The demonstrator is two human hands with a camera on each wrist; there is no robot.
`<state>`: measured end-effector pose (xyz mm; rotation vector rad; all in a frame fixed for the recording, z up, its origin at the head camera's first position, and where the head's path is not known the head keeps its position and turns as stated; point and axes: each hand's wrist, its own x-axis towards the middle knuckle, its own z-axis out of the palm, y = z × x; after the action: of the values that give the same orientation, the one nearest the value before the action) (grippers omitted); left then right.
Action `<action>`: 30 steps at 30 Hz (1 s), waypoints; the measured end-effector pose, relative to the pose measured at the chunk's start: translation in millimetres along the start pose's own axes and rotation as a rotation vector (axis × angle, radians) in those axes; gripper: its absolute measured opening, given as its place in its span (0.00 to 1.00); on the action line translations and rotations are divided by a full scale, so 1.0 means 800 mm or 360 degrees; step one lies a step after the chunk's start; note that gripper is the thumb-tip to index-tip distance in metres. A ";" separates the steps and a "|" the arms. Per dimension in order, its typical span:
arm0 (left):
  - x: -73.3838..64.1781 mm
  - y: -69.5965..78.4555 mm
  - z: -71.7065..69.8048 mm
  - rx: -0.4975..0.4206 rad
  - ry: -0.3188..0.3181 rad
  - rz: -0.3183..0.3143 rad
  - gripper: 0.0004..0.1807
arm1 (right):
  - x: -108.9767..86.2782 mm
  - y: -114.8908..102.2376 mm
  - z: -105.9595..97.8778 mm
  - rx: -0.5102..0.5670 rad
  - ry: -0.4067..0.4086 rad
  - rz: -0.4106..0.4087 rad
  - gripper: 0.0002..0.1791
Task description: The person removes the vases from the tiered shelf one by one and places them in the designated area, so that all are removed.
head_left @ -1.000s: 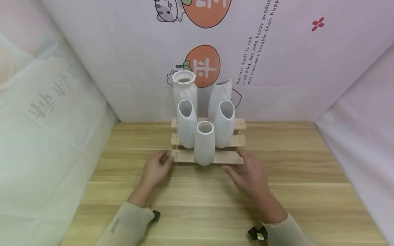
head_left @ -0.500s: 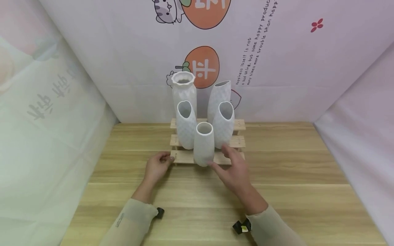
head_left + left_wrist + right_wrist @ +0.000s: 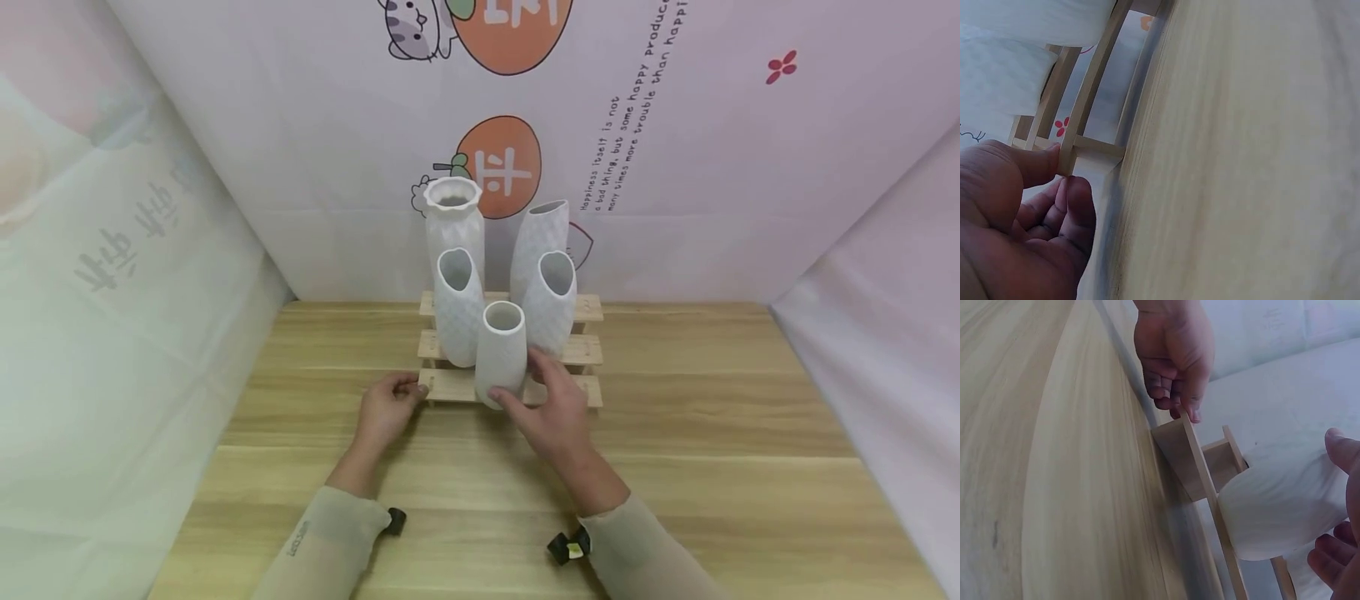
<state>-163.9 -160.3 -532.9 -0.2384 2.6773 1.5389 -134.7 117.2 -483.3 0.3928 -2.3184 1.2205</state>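
Since the earlier frames, my right hand (image 3: 553, 410) has travelled inward from beside the lower right corner of the wooden rack (image 3: 450, 385) and is now at the front vase (image 3: 501, 358). With thumb and fingers curved round it, I hold that vase low down: my thumb lies across its front near the base, and my fingers reach along its right side, partly hidden behind it. It stands upright on the lowest slat, near the middle, its base meeting the wood in the right wrist view.

My left hand (image 3: 386, 407) has closed in on the left end of the same slat and pinches it, thumb above and curled fingers below, as the left wrist view shows.

Four more white vases stand behind. On the middle tier I have the left middle vase (image 3: 459, 325) and the right middle vase (image 3: 553, 312), both with slanted mouths, one on each side of the front one. On the top tier are the scalloped vase (image 3: 454, 229) at the left and the slant-cut vase (image 3: 542, 237) at the right. Rack and vases keep their places among themselves.

All of it sits on the wood-grain desk (image 3: 690, 392), near the white backdrop (image 3: 330, 167) printed with orange fruits (image 3: 487, 137) and a cat (image 3: 415, 33). Pale sleeves (image 3: 322, 533) cover my forearms, with a small black device (image 3: 567, 548) at each wrist.
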 end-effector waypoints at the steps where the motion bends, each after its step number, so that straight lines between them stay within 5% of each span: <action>1: 0.000 0.001 0.000 -0.0005 0.0002 0.0001 0.17 | 0.000 0.000 0.001 -0.0003 0.0007 0.0000 0.41; 30: -0.004 -0.001 0.006 -0.0053 0.0114 0.0097 0.13 | 0.001 -0.002 0.013 -0.0002 0.0079 -0.0098 0.40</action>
<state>-160.6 -155.7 -535.5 -0.2197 2.7396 1.6234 -137.3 107.7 -486.6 0.4256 -2.2484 1.1860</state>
